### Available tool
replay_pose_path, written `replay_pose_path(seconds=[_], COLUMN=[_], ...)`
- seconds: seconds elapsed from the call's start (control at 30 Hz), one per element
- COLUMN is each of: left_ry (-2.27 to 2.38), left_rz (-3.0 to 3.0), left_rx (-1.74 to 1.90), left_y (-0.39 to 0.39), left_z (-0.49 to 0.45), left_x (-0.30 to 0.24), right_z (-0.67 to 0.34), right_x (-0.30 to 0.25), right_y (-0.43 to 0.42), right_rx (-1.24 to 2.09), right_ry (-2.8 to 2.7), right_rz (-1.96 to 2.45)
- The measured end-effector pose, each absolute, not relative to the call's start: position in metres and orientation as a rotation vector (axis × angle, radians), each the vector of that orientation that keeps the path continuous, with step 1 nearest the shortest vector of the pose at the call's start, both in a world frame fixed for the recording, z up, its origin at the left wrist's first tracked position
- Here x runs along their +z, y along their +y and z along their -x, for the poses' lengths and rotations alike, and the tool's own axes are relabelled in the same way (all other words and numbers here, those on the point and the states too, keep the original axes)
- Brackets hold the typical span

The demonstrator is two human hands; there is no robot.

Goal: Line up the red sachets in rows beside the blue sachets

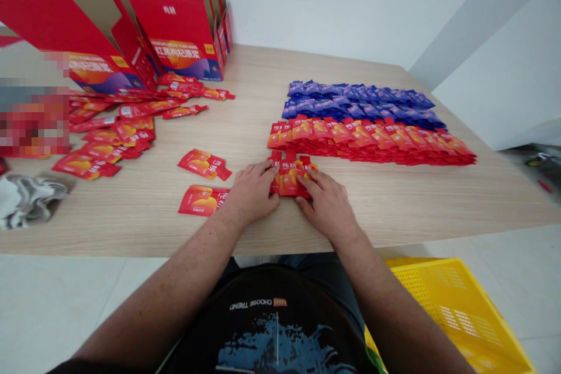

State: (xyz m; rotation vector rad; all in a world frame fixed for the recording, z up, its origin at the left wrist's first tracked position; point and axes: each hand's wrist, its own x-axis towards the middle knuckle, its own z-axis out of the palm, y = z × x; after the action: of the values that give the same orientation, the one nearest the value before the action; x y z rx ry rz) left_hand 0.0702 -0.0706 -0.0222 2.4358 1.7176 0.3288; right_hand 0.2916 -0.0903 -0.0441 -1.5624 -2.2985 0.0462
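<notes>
Several small red spouted pouches (288, 178) lie overlapped side by side at the front middle of the table, their caps pointing away from me. My left hand (253, 191) presses its fingers on the left edge of this group, and my right hand (329, 203) closes on the right edge. Just left of my left hand are two loose red pouches (202, 163), the nearer one partly hidden by that hand. Beyond my right hand runs a long overlapped row of red pouches (372, 139), with rows of blue-purple pouches (355, 93) behind it.
Open red cartons (175, 23) stand at the back left, with a loose heap of red pouches (105, 146) before them. A crumpled grey-and-white cloth (28, 198) lies at the left. On the floor at the right, a yellow plastic basket (456, 298) stands below the wooden table (421, 198).
</notes>
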Motion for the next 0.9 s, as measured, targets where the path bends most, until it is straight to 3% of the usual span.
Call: replay_pose_path(seconds=[0.9], left_ry=[1.658], left_rz=[-2.416], left_rx=[0.331], left_y=[-0.0714], left_z=[-0.0704], left_x=[-0.0214], right_z=[-0.2873], right_x=[-0.0424], right_y=[-0.0911], right_rx=[0.083], right_ry=[-2.341], right_rz=[1.513])
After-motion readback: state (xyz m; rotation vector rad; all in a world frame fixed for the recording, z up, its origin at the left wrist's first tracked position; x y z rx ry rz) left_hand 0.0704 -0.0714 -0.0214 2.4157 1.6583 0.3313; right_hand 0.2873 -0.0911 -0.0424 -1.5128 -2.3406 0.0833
